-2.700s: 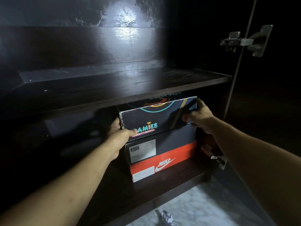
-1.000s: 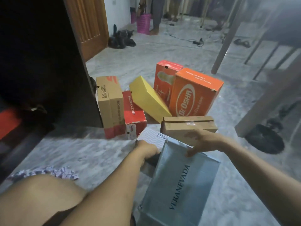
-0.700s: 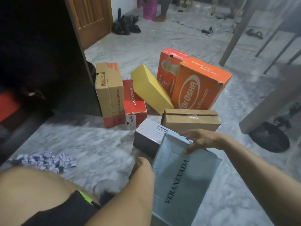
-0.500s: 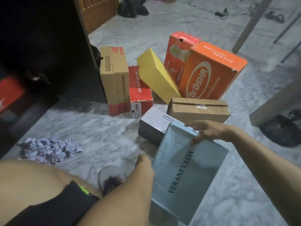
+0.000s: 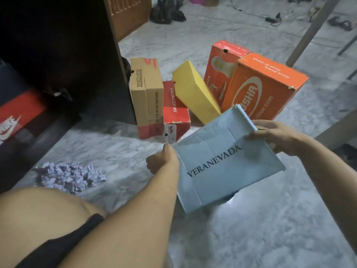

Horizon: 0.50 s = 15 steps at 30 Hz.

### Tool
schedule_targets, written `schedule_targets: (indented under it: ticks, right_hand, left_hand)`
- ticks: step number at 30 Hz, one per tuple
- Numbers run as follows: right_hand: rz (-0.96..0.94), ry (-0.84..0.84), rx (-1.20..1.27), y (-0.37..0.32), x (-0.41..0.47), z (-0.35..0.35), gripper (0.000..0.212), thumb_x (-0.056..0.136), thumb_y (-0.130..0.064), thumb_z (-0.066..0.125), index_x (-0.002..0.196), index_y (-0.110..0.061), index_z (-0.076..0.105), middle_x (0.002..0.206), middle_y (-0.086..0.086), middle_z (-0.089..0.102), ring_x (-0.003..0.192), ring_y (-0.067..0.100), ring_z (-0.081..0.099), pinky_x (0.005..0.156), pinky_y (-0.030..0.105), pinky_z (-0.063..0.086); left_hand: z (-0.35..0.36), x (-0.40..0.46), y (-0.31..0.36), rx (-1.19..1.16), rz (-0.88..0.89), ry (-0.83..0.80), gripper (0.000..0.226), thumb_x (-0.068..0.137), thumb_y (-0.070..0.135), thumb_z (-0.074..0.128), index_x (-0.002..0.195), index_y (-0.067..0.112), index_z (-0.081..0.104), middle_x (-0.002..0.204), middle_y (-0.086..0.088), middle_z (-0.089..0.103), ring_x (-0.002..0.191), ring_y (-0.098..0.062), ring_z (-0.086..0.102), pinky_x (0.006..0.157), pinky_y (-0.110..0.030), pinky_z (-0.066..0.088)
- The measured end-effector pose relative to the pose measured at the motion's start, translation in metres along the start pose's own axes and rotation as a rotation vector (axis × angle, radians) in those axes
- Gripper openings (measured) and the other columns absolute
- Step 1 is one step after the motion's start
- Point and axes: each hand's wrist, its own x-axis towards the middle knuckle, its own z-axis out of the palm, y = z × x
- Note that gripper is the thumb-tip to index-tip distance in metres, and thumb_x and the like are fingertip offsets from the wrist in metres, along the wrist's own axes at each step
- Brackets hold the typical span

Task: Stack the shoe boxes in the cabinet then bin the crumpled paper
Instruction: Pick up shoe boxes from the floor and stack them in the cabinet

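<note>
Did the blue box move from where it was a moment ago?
Yes. The blue box has come up off the floor, held by both hands. It now covers the lower edge of the orange box, which it sat well below before.
</note>
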Motion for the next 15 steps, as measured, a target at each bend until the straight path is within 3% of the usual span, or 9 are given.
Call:
schedule_targets:
  ticks: [2,5,7,9,12,15]
  right_hand:
    - [0.013,0.017,0.095,-0.006,0.000,-0.003,0.031,0.077,-0.036,0.076,0.108,-0.035,0.073,0.107,0.010,0.074,0.086,0.031,0.072,0.065,0.045,0.059]
    - [0.077,0.106,0.188,-0.017,0.004,0.002,0.026,0.078,-0.037,0.076,0.103,-0.030,0.075,0.111,0.010,0.070,0.084,0.030,0.067,0.057,0.034,0.056]
    - [0.090,0.127,0.240,-0.028,0.007,0.008,0.028,0.076,-0.042,0.077,0.100,-0.028,0.075,0.112,0.009,0.068,0.090,0.032,0.066,0.069,0.040,0.057]
    - [0.087,0.134,0.288,-0.043,0.009,0.015,0.028,0.075,-0.043,0.077,0.096,-0.025,0.075,0.109,0.006,0.069,0.093,0.033,0.065,0.077,0.043,0.055]
    - [0.022,0.044,0.311,-0.068,0.005,0.027,0.048,0.062,-0.041,0.081,0.105,-0.021,0.074,0.102,0.004,0.071,0.081,0.029,0.065,0.067,0.037,0.052]
    - [-0.133,-0.096,0.288,-0.090,0.001,0.039,0.065,0.050,-0.040,0.083,0.114,-0.030,0.071,0.118,0.011,0.070,0.095,0.033,0.065,0.082,0.055,0.049]
  left_hand:
    - [-0.002,0.005,0.022,0.013,0.089,-0.099,0.042,0.076,0.033,0.063,0.106,0.003,0.064,0.106,-0.012,0.069,0.094,-0.033,0.067,0.080,-0.037,0.056]
    - [-0.011,0.015,0.053,0.063,0.154,-0.299,0.031,0.074,0.028,0.066,0.096,0.009,0.058,0.102,-0.006,0.065,0.092,-0.026,0.064,0.082,-0.035,0.054]
    - [-0.022,0.020,0.072,0.091,0.194,-0.405,0.032,0.069,0.024,0.070,0.096,0.012,0.058,0.102,-0.008,0.067,0.092,-0.025,0.066,0.078,-0.036,0.054]
    - [-0.037,0.028,0.091,0.139,0.271,-0.419,0.046,0.059,0.022,0.076,0.101,0.011,0.059,0.100,-0.010,0.070,0.085,-0.026,0.070,0.073,-0.039,0.058]
    - [-0.063,0.031,0.118,0.160,0.358,-0.347,0.058,0.058,0.015,0.081,0.107,0.009,0.050,0.099,-0.009,0.067,0.084,-0.026,0.068,0.071,-0.034,0.057]
    - [-0.090,0.035,0.143,0.181,0.402,-0.348,0.064,0.060,0.011,0.084,0.114,0.006,0.049,0.105,-0.008,0.065,0.091,-0.025,0.066,0.078,-0.033,0.052]
